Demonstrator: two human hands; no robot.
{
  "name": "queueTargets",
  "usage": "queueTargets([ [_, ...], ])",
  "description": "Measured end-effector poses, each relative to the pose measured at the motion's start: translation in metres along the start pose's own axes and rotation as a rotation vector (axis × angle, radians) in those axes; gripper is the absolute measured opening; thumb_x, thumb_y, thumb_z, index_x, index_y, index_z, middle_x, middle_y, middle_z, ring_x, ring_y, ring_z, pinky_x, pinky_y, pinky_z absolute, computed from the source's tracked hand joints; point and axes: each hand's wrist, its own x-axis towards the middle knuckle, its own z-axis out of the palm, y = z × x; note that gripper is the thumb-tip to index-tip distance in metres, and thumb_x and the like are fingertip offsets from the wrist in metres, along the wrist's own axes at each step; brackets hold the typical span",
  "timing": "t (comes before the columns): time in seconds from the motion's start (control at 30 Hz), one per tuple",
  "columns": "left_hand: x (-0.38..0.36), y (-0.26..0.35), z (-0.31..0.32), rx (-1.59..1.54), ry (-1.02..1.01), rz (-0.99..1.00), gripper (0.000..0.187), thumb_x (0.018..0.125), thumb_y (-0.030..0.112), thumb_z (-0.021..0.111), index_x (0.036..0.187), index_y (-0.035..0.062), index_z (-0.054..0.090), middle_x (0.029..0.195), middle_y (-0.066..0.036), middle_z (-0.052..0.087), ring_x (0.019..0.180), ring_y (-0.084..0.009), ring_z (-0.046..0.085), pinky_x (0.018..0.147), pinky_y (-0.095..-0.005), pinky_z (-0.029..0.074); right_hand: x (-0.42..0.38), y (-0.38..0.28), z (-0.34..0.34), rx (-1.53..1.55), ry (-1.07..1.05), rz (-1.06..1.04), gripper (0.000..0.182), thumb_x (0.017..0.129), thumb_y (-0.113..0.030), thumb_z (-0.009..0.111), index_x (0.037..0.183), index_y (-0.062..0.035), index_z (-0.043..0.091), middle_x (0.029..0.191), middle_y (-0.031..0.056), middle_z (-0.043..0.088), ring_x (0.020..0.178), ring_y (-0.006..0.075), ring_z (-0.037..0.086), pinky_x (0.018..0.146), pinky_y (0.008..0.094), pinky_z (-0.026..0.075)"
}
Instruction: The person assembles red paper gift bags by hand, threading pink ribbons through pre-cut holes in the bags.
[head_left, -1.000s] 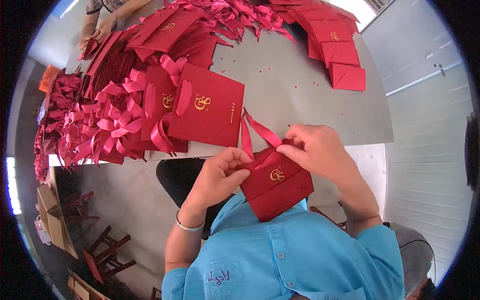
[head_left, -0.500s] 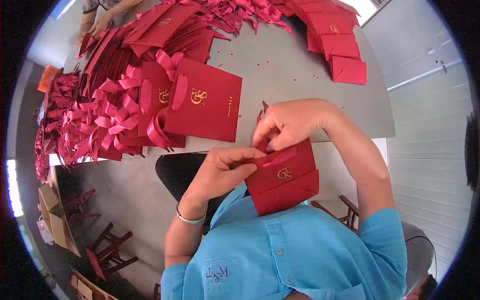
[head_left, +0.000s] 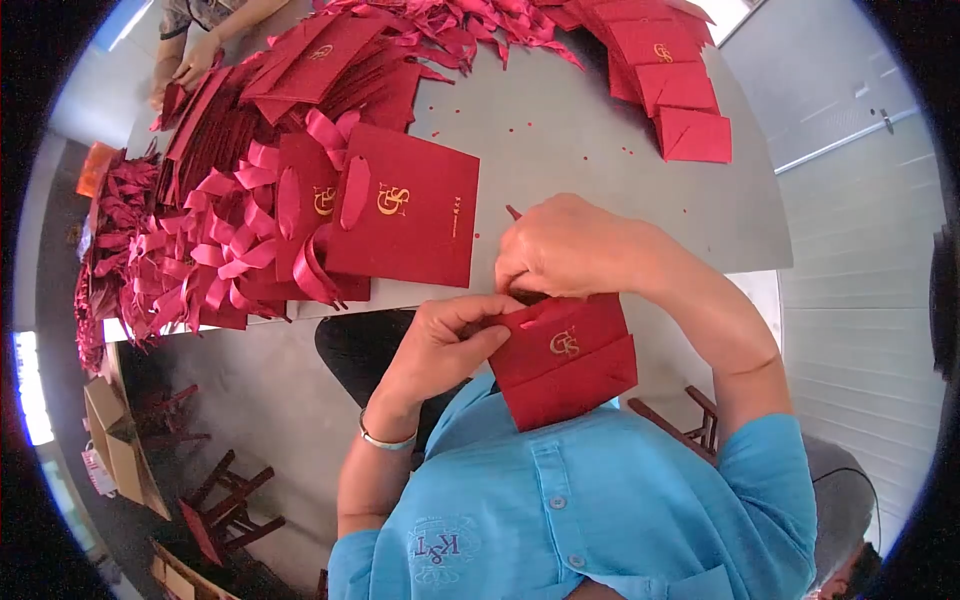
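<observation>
A red paper gift bag (head_left: 590, 385) with a gold logo is held in front of my chest, tilted, with its base toward me. My left hand (head_left: 450, 345) pinches the bag's upper left corner between thumb and fingers. At the bag's mouth, my right hand (head_left: 565, 245) is closed, its fingertips bent down and partly hidden. The pointed tip of a red ribbon (head_left: 513, 212) pokes out above that hand. A pink ribbon handle (head_left: 545, 315) shows along the bag's top edge.
Flat red bags with ribbon handles (head_left: 420, 225) lie at the table's left, beside stacked bags (head_left: 205, 125). More bags (head_left: 695, 135) line the right edge. Loose ribbons (head_left: 470, 30) pile at the back. Another person's hand (head_left: 200, 60) is at the far left. Wooden stools (head_left: 225, 510) stand below.
My right hand has turned over the bag's mouth, its fingers now curled lower and less visible. Less of the ribbon's end shows above it. My left hand keeps its hold.
</observation>
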Motion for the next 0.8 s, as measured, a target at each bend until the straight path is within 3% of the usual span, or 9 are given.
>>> queueTargets([
  [0.1, -0.001, -0.007, -0.002, -0.049, -0.011, 0.02, 0.025, 0.084, -0.007, 0.06, 0.108, -0.0023, 0.065, 0.091, 0.0, 0.066, 0.079, -0.004, 0.056, 0.067, -0.019, 0.046, -0.003, 0.004, 0.011, -0.184, 0.114, -0.037, 0.013, 0.079, -0.019, 0.061, 0.084, -0.0132, 0.071, 0.071, 0.0056, 0.063, 0.072, 0.0274, 0.062, 0.061, 0.039, 0.049],
  [0.17, -0.002, -0.006, 0.0, -0.063, -0.01, 0.063, 0.024, 0.083, -0.006, 0.06, 0.107, -0.0021, 0.065, 0.09, 0.0, 0.066, 0.078, -0.0037, 0.056, 0.066, -0.0187, 0.046, -0.01, 0.012, 0.018, -0.132, 0.526, -0.127, 0.014, 0.08, -0.019, 0.064, 0.092, -0.0127, 0.069, 0.074, 0.0063, 0.062, 0.069, 0.025, 0.062, 0.059, 0.0362, 0.049],
  [0.2, -0.002, -0.006, 0.0, -0.082, -0.006, 0.104, 0.024, 0.083, -0.006, 0.061, 0.106, -0.002, 0.065, 0.089, 0.001, 0.065, 0.078, -0.0034, 0.056, 0.065, -0.0184, 0.045, -0.017, 0.012, 0.018, -0.138, 0.529, -0.126, 0.014, 0.08, -0.019, 0.064, 0.092, -0.0127, 0.069, 0.074, 0.0063, 0.062, 0.069, 0.025, 0.062, 0.059, 0.0362, 0.049],
  [0.27, -0.004, -0.008, -0.002, -0.103, 0.021, 0.088, 0.023, 0.083, -0.006, 0.062, 0.105, -0.0018, 0.065, 0.088, 0.001, 0.065, 0.076, -0.0032, 0.056, 0.064, -0.0179, 0.045, -0.038, 0.012, 0.019, 0.054, 0.867, 0.126, 0.017, 0.082, -0.018, 0.067, 0.096, -0.0097, 0.066, 0.08, 0.0032, 0.062, 0.068, 0.0164, 0.06, 0.059, 0.0303, 0.048],
  [0.37, -0.006, -0.003, -0.002, -0.104, 0.076, 0.058, 0.022, 0.083, -0.005, 0.063, 0.104, -0.0017, 0.065, 0.087, 0.001, 0.065, 0.074, -0.0029, 0.056, 0.062, -0.017, 0.045, -0.082, 0.015, 0.029, 0.507, 0.646, 0.473, 0.02, 0.082, -0.014, 0.07, 0.099, -0.0046, 0.063, 0.086, 0.0004, 0.062, 0.071, 0.0079, 0.056, 0.06, 0.0253, 0.046],
  [0.47, 0.002, -0.002, 0.001, -0.096, 0.12, 0.047, 0.021, 0.083, -0.002, 0.064, 0.104, -0.0018, 0.066, 0.086, 0.0, 0.066, 0.072, -0.0028, 0.057, 0.06, -0.0163, 0.045, -0.106, 0.012, 0.062, 1.008, 0.607, 0.434, 0.027, 0.083, -0.011, 0.068, 0.107, -0.001, 0.059, 0.089, -0.0001, 0.063, 0.075, 0.0049, 0.055, 0.065, 0.0231, 0.046],
  [0.6, 0.015, -0.004, 0.007, -0.086, 0.176, -0.02, 0.022, 0.085, 0.002, 0.062, 0.106, -0.0016, 0.066, 0.085, -0.001, 0.066, 0.07, -0.0028, 0.057, 0.059, -0.0166, 0.045, -0.114, 0.003, 0.085, 0.828, 0.523, 0.58, 0.036, 0.083, -0.012, 0.069, 0.112, 0.0026, 0.054, 0.09, 0.0041, 0.063, 0.08, 0.0072, 0.058, 0.068, 0.0242, 0.047],
  [0.67, 0.021, -0.001, 0.007, -0.008, 0.111, -0.047, 0.023, 0.085, 0.003, 0.061, 0.107, -0.0018, 0.066, 0.085, -0.001, 0.066, 0.07, -0.0028, 0.057, 0.059, -0.0169, 0.045, -0.112, 0.011, 0.098, 1.121, 0.738, 0.433, 0.04, 0.083, -0.009, 0.068, 0.118, 0.0011, 0.051, 0.093, 0.0057, 0.065, 0.082, 0.0082, 0.059, 0.068, 0.0238, 0.046],
  [0.8, 0.035, 0.014, 0.008, 0.195, 0.066, -0.11, 0.025, 0.085, 0.005, 0.06, 0.108, -0.0027, 0.066, 0.081, 0.0, 0.065, 0.068, -0.0027, 0.056, 0.057, -0.0186, 0.045, -0.112, 0.006, 0.091, 1.144, 0.745, 0.43, 0.038, 0.082, 0.001, 0.063, 0.117, 0.0, 0.05, 0.094, 0.006, 0.066, 0.084, 0.0092, 0.061, 0.073, 0.0235, 0.048],
])
